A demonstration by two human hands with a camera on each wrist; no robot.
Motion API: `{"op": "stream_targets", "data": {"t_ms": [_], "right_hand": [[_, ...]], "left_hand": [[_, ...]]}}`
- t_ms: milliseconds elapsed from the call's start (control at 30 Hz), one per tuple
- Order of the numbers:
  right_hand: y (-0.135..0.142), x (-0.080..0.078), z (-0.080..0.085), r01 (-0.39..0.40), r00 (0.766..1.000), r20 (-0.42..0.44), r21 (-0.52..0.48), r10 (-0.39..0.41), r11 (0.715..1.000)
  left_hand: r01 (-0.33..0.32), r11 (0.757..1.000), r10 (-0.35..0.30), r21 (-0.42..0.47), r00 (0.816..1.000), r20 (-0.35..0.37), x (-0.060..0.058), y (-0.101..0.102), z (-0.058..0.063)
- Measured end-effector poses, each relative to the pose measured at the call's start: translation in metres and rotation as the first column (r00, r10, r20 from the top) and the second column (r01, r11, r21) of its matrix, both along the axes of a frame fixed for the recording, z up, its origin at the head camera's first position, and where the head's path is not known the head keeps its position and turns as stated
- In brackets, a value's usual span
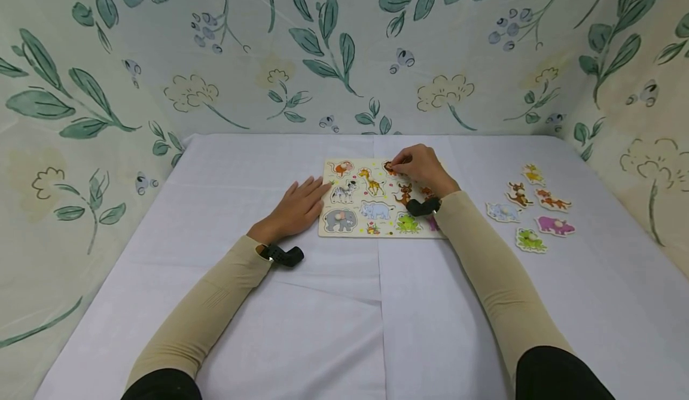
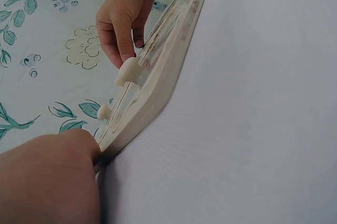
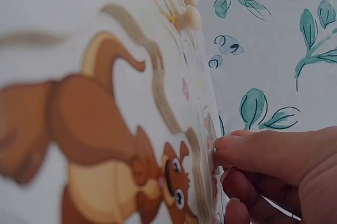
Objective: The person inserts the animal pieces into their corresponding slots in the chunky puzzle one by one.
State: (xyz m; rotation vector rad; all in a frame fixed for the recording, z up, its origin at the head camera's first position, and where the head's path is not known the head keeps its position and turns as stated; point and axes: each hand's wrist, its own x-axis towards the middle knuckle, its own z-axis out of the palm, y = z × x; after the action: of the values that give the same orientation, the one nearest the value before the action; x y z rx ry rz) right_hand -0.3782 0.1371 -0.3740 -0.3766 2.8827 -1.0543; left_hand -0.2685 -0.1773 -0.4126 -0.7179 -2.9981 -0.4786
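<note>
A wooden peg puzzle board [image 1: 359,228] with animal pictures lies on the table. At its upper right, my right hand [image 1: 422,168] pinches a small brown-and-orange puzzle piece [image 1: 388,167] between thumb and fingers, close to the board's surface; the hand hides most of it. My left hand [image 1: 296,208] rests palm down at the board's left edge, fingers straight and fingertips touching the edge. From the left wrist, a pale round knob [image 2: 128,71] shows near the right hand's fingers. A kangaroo picture [image 3: 100,124] on the board fills much of the right wrist view.
Several loose animal pieces lie right of the board: a yellow one [image 1: 533,174], a kangaroo [image 1: 518,195], a tiger [image 1: 552,201], a pale blue animal [image 1: 503,212], a purple hippo [image 1: 555,226] and a green frog [image 1: 531,240]. White cloth [image 1: 323,328] covers the table; patterned fabric [image 1: 242,89] hangs around it.
</note>
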Motion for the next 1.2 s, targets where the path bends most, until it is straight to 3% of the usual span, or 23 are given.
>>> {"op": "stream_targets", "data": {"t_ms": [667, 1200], "right_hand": [[0.005, 0.003, 0.009, -0.014, 0.999, 0.032, -0.001, 0.014, 1.0], [0.026, 0.014, 0.018, -0.03, 0.999, -0.037, 0.011, 0.031, 0.999]], "left_hand": [[-0.002, 1.0, 0.002, 0.002, 1.0, 0.004, -0.001, -0.002, -0.001], [0.007, 1.0, -0.007, 0.005, 1.0, 0.009, -0.002, -0.002, -0.002]]}}
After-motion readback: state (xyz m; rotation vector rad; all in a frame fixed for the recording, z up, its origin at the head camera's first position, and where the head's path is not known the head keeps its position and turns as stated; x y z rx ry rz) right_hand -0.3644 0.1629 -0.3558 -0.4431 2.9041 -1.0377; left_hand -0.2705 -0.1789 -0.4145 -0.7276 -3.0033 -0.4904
